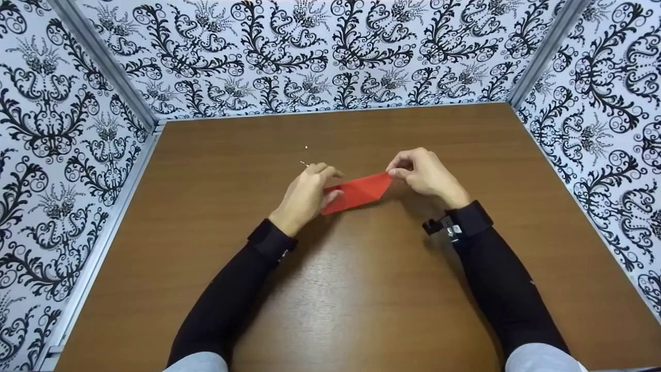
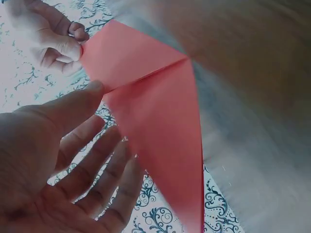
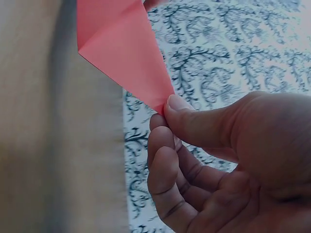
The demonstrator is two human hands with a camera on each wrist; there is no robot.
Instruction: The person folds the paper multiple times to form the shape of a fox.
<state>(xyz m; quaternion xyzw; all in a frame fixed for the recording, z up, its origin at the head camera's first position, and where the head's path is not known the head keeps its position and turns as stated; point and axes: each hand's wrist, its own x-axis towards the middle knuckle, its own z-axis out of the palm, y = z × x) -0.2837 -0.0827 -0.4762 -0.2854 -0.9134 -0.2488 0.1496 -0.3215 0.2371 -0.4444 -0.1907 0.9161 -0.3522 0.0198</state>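
Note:
A folded sheet of red paper (image 1: 361, 191) is held up over the brown table, between both hands. Creases run across it, and one end slants to a point. The left hand (image 1: 305, 194) holds the paper's left part, thumb on the near face; in the left wrist view its thumb tip lies at the edge by a fold line, while the other fingers pass partly behind the red paper (image 2: 150, 121). At the pointed right corner, the right hand (image 1: 426, 173) pinches the paper between thumb and index finger. The right wrist view shows that hand's (image 3: 209, 145) remaining fingers curled loosely below.
The brown wooden table (image 1: 361, 289) spreads under both hands. Around it stand walls (image 1: 310, 57) with a black-and-white scroll pattern and metal corner posts (image 1: 542, 57). Small bright specks (image 1: 305, 148) show on the tabletop beyond the left hand. Straps with cameras (image 1: 449, 226) sit on the wrists.

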